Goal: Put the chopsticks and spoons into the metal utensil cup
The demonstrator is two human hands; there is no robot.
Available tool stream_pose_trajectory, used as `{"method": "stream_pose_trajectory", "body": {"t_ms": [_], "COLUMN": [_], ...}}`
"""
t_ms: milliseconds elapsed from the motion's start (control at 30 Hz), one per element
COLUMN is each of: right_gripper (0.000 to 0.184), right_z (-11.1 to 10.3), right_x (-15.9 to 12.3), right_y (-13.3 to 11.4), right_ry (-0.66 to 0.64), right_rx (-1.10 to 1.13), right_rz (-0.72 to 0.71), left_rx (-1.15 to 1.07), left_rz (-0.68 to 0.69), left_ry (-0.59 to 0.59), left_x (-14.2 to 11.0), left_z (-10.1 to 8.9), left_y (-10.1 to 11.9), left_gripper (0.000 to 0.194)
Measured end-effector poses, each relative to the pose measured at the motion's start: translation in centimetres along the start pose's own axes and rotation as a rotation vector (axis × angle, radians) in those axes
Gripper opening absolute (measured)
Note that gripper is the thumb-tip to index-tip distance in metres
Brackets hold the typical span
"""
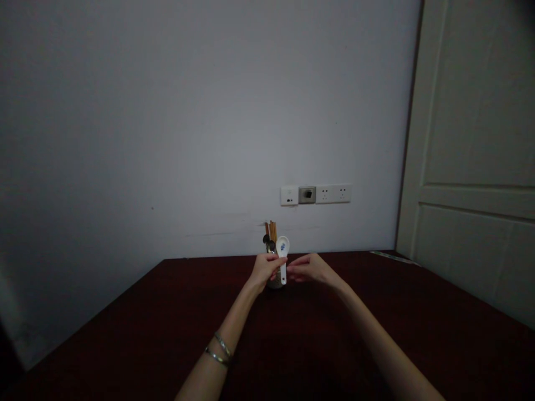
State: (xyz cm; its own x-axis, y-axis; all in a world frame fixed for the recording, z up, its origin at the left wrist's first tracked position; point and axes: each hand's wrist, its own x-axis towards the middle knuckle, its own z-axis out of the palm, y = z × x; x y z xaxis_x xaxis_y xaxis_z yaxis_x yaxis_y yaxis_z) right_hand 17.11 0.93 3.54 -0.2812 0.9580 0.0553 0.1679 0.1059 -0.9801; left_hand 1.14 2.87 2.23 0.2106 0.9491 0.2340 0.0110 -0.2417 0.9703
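A white soup spoon [283,245] with a small blue pattern in its bowl stands upright, bowl at the top. My left hand [264,268] is closed on its handle, thumb across the front. Just right of the handle is my right hand [308,268], its fingers stretched out to the left and apart from one another; whether they touch the spoon I cannot tell. Behind the spoon stands a utensil holder [275,284], mostly hidden by the spoon and my left hand. Wooden chopsticks [273,229] and dark metal spoons [266,238] stick up from it.
The dark red table [167,334] reaches back to a pale wall [209,139]. Wall sockets [333,194] sit above its back edge. A flat pale strip [395,257] lies at the back right corner, near a panelled door [472,167].
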Motion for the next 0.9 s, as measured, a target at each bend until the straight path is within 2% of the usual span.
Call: {"method": "stream_pose_trajectory", "body": {"t_ms": [167,267,367,433,767,833,900], "right_gripper": [0.027,0.026,0.022,0.022,0.024,0.025,0.026], "right_z": [-2.8,-3.0,-2.3,-1.9,-1.8,-1.9,-2.2], "right_x": [-0.3,-0.5,-0.6,-0.5,0.0,0.3,0.9], "right_y": [-1.0,-1.5,-1.6,-1.4,-0.7,-0.9,-1.5], "right_ry": [0.41,0.54,0.544,0.537,0.514,0.534,0.566], "right_rx": [-0.152,-0.361,-0.527,-0.579,-0.709,-0.711,-0.709], "right_rz": [-0.263,-0.459,-0.628,-0.677,-0.655,-0.647,-0.636], "left_rx": [0.07,0.105,0.116,0.124,0.281,0.353,0.425], "left_rz": [-0.014,-0.024,-0.001,0.017,0.02,0.092,0.195], "left_ry": [-0.036,-0.066,-0.099,-0.112,-0.17,-0.141,-0.017], "left_x": [-0.4,-0.6,-0.6,-0.6,-0.2,0.2,0.8], "left_z": [1.0,1.8,2.1,2.1,1.5,0.6,-0.7], "left_y": [-0.7,-1.1,-1.3,-1.3,-1.0,-0.6,-0.3], "left_gripper": [0.038,0.038,0.036,0.035,0.036,0.036,0.036]}}
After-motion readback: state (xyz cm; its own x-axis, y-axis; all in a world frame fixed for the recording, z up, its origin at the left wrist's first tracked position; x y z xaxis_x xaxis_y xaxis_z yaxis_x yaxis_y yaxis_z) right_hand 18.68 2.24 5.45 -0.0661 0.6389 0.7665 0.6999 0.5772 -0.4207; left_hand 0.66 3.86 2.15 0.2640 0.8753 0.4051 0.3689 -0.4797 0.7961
